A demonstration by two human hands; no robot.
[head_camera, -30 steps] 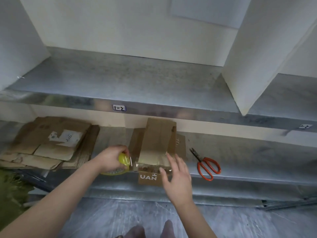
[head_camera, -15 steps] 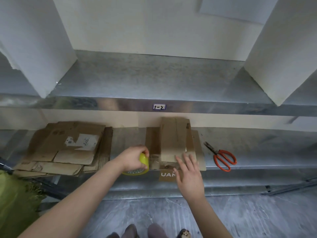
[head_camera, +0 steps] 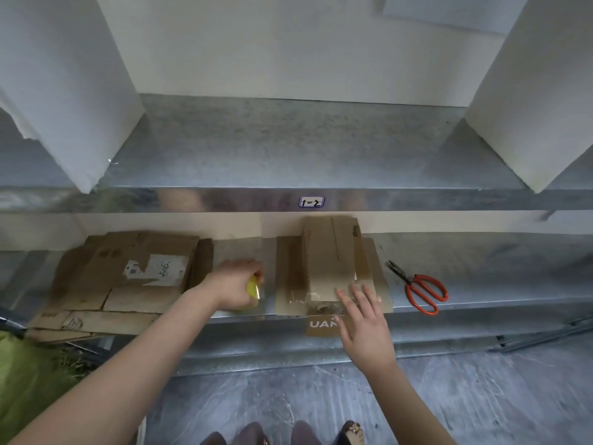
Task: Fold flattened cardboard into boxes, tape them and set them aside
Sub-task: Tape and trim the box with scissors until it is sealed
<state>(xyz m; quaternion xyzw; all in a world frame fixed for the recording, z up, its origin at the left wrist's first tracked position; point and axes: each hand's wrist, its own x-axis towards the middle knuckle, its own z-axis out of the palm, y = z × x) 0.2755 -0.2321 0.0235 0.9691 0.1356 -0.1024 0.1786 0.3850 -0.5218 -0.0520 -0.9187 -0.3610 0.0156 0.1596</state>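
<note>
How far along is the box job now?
Done: one box stands folded on the shelf, tape visible at its front end. In hand: the left hand grips the tape roll; the right hand presses flat on that end. Left: setting it aside, then the stack of flat cardboard.

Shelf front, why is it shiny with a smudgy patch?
Head view: the metal shelf front glares and mirrors a blurry skin-toned reflection left of the label; head view too, the wide lens makes the white dividers lean outward.
</note>
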